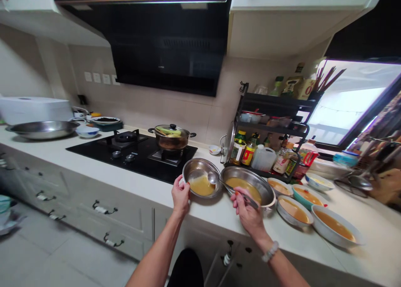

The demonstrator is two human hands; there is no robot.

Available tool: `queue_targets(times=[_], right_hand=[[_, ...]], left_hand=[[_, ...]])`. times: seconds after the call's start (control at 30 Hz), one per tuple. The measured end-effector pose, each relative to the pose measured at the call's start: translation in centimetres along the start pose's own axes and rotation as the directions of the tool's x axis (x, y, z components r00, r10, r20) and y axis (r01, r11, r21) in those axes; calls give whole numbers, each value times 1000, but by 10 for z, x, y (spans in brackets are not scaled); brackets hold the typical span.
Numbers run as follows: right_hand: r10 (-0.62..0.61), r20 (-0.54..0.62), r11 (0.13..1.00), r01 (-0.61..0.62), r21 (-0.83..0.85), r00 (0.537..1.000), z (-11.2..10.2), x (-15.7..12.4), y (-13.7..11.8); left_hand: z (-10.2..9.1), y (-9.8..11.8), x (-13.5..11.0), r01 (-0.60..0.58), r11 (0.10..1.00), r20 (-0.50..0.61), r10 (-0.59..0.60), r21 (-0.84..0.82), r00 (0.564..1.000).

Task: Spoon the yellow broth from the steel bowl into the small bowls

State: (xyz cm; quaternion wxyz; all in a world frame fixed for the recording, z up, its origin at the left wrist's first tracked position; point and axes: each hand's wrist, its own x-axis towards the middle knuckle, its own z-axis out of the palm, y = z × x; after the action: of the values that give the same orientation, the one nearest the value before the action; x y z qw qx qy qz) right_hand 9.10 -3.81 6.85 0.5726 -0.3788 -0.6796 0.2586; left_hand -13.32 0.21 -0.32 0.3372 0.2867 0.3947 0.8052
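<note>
My left hand (181, 196) grips the rim of a metal bowl (188, 170) that is tilted and holds a shallow pool of yellowish-brown liquid (202, 186). In my right hand (247, 209) is the handle of a ladle (213, 178), whose round head hangs over the right side of that bowl. Under the ladle's handle a larger metal basin (266, 186) contains more of the same coloured liquid. To its right stand several bowls of orange-brown liquid, among them a white bowl (308, 222) and a larger oval bowl (357, 238).
A lidded pot (171, 141) sits on the black gas stove (140, 161). Behind the basin, a black rack (266, 129) carries bottles and jars. Far left on the counter are a wide metal pan (45, 130) and a small bowl (87, 131). Utensils (360, 181) crowd the right end.
</note>
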Motion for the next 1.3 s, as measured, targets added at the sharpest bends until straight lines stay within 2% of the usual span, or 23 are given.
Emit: queue_targets(times=[0.1, 0.17, 0.3, 0.43, 0.7, 0.97, 1.13, 1.3], right_hand=[[19, 44, 999, -17, -32, 999, 15, 4, 6], [76, 57, 997, -76, -6, 996, 22, 5, 8], [211, -1, 963, -208, 171, 977, 31, 6, 10], [304, -47, 909, -274, 314, 952, 29, 11, 11], [352, -85, 872, -294, 390, 932, 14, 15, 3], [374, -172, 851, -263, 456, 911, -5, 21, -11], [375, -256, 859, -230, 457, 891, -30, 26, -20], [351, -340, 893, -202, 403, 872, -61, 31, -13]], left_hand=[[0, 0, 0, -7, 1000, 8, 7, 6, 1000], [0, 1, -1, 0, 1000, 10, 0, 2, 1000], [0, 0, 0, 3, 1000, 14, -3, -2, 1000], [1, 1, 0, 3, 1000, 9, -3, -4, 1000], [1, 5, 0, 1, 1000, 6, -1, 13, 1000], [0, 1, 1, 4, 1000, 7, -4, 0, 1000], [-1, -1, 2, 10, 1000, 14, -10, -8, 1000], [-2, -3, 3, -2, 1000, 14, 2, 4, 1000]])
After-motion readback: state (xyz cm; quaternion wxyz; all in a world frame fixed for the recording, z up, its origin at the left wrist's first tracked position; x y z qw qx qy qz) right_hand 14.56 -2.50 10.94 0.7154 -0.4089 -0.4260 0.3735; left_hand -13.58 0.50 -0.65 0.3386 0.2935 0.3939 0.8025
